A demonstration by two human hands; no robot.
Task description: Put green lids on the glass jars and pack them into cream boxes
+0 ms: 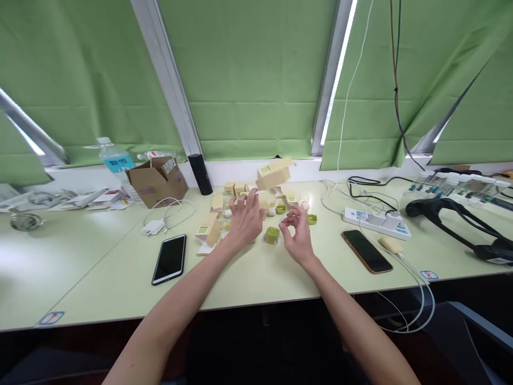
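Observation:
My left hand [245, 220] hovers over a cluster of small things, its fingers spread and bent downward, with nothing visibly held. My right hand [298, 238] is curled, thumb and index fingertips close together; whatever may be between them is too small to make out. Just left of it stands a small clear container with a green lid [272, 235]. Behind the hands lie green plastic frame-like pieces [281, 209], another green piece [311, 219] and a small white piece [271, 209]. A pale yellow carton [274, 174] sits tilted at the back; another opened carton [208, 230] lies left of my left hand.
Phones lie at left [170, 259] and right [366, 251]. A black cylinder [200, 174] and cardboard box [157, 182] stand along the back left. A power strip [377, 222] with cables, a yellow block [391, 245] and a black frame [452, 222] occupy the right.

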